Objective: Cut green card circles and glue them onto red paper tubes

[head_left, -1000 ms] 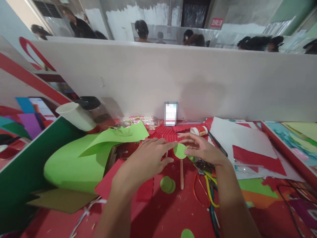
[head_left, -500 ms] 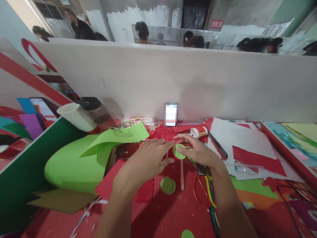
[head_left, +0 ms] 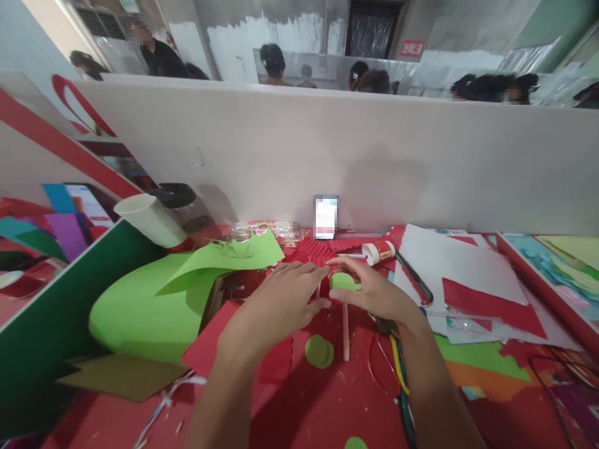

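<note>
My right hand pinches a small green paper circle over the pleated red paper fan near the middle of the table. My left hand rests beside it, fingertips touching the fan's edge and the top of a thin pale stick, fingers slightly bent. Another green circle lies on the red table in front of my hands. A third green circle shows at the bottom edge.
A glue bottle and a pen lie right of my hands, scissors under my right wrist. Curled green paper, a paper cup, a phone and white and red sheets surround them. A partition stands behind.
My right hand has lowered the green circle onto the fan and tilted it flatter. My left hand has closed in a little toward it.
</note>
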`<move>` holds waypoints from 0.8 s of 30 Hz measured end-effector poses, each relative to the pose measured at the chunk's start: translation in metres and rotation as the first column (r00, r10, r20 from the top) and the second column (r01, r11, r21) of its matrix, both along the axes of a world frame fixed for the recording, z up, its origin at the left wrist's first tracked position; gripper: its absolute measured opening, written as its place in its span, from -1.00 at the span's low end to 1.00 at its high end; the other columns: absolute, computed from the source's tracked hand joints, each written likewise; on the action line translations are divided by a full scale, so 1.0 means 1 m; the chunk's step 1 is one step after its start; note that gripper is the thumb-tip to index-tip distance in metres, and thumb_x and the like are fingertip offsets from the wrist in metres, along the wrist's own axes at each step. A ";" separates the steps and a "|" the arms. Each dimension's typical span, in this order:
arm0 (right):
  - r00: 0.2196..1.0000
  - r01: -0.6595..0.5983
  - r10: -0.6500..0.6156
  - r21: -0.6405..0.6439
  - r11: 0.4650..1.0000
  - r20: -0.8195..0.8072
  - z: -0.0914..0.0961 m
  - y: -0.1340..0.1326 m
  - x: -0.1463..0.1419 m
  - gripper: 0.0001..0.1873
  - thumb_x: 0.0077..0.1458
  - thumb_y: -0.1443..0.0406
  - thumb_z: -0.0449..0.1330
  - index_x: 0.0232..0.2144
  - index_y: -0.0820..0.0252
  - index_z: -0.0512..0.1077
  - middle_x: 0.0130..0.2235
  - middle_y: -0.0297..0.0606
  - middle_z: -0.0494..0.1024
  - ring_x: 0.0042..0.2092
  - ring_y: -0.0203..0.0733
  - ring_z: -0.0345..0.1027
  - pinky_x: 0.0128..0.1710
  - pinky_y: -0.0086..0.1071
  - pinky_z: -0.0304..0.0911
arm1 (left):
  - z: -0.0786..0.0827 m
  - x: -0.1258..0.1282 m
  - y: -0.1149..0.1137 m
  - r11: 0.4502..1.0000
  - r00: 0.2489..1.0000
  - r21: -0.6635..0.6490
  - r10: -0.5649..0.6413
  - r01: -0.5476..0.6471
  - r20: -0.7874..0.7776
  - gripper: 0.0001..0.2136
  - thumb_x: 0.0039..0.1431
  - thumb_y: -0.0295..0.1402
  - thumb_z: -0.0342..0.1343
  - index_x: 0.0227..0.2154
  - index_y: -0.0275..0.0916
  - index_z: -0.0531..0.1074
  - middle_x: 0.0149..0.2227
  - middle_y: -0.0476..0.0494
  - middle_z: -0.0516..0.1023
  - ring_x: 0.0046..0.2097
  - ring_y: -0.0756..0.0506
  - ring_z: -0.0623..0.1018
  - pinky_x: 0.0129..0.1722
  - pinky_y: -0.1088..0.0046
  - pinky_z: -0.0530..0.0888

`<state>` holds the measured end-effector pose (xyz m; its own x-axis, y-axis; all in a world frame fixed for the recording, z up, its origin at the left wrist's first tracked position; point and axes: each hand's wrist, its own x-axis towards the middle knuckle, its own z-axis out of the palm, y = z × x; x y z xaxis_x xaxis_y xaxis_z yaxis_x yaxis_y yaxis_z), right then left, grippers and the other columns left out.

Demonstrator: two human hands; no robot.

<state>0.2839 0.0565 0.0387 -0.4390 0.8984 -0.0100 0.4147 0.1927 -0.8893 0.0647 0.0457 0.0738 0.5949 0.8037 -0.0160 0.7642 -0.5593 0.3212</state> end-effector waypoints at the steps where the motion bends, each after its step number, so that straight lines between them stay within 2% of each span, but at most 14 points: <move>1: 1.000 -0.002 0.002 -0.011 1.000 0.002 0.000 0.000 0.002 -0.46 0.18 0.11 0.31 0.18 -0.09 0.34 0.27 -0.24 0.39 0.29 0.03 0.25 0.21 -0.03 0.25 | 0.000 0.000 0.000 1.000 1.000 -0.003 0.002 -0.002 -0.001 -0.58 0.34 -0.21 0.09 0.23 -0.10 0.34 0.03 -0.18 0.58 0.06 -0.29 0.53 0.06 0.10 0.38; 7: 0.999 -0.039 0.038 -0.068 0.997 -0.019 0.001 0.002 0.013 -0.37 0.13 0.14 0.35 0.23 -0.15 0.30 0.36 -0.25 0.26 0.34 0.07 0.17 0.22 0.01 0.26 | 0.002 0.000 0.001 1.000 1.000 -0.006 0.009 -0.010 -0.011 -0.59 0.33 -0.21 0.11 0.20 -0.15 0.37 0.03 -0.20 0.58 0.05 -0.31 0.53 0.06 0.08 0.39; 11: 0.996 -0.087 0.084 -0.089 0.992 -0.044 0.000 0.003 0.022 -0.38 0.13 0.15 0.35 0.22 -0.15 0.32 0.33 -0.24 0.29 0.31 0.07 0.22 0.23 0.04 0.25 | 0.002 0.000 0.001 1.000 1.000 -0.010 0.009 -0.009 -0.012 -0.57 0.33 -0.21 0.12 0.22 -0.15 0.35 0.05 -0.19 0.57 0.06 -0.30 0.53 0.07 0.07 0.39; 16: 0.988 -0.103 0.087 -0.127 0.987 -0.130 -0.011 0.008 0.034 -0.39 0.09 0.14 0.38 0.18 -0.08 0.35 0.26 -0.17 0.37 0.31 0.09 0.21 0.23 0.05 0.23 | 0.000 -0.001 0.002 1.000 1.000 -0.016 0.015 -0.015 -0.019 -0.58 0.34 -0.18 0.11 0.21 -0.15 0.35 0.11 -0.21 0.54 0.11 -0.30 0.51 0.11 0.07 0.37; 20: 0.982 -0.088 0.060 -0.150 0.985 -0.181 -0.015 0.010 0.039 -0.48 0.15 0.14 0.33 0.14 -0.06 0.36 0.17 -0.16 0.44 0.25 0.06 0.27 0.25 0.06 0.20 | -0.002 -0.002 0.003 1.000 1.000 -0.018 0.010 -0.010 -0.004 -0.57 0.35 -0.16 0.10 0.21 -0.15 0.34 0.09 -0.20 0.56 0.09 -0.30 0.52 0.10 0.08 0.39; 24: 0.979 -0.033 0.009 -0.116 0.993 -0.203 -0.013 0.011 0.033 -0.65 0.20 0.16 0.28 0.04 -0.08 0.43 0.10 -0.20 0.49 0.21 0.03 0.30 0.21 0.01 0.25 | 0.000 -0.003 0.003 0.999 1.000 -0.030 0.018 -0.018 0.003 -0.56 0.34 -0.14 0.11 0.21 -0.14 0.35 0.09 -0.19 0.56 0.08 -0.31 0.53 0.09 0.08 0.40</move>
<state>0.3172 0.0676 0.0257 -0.4613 0.8869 -0.0249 0.2216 0.0879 -0.9712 0.0620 0.0488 0.0742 0.5806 0.8133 -0.0381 0.7727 -0.5357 0.3406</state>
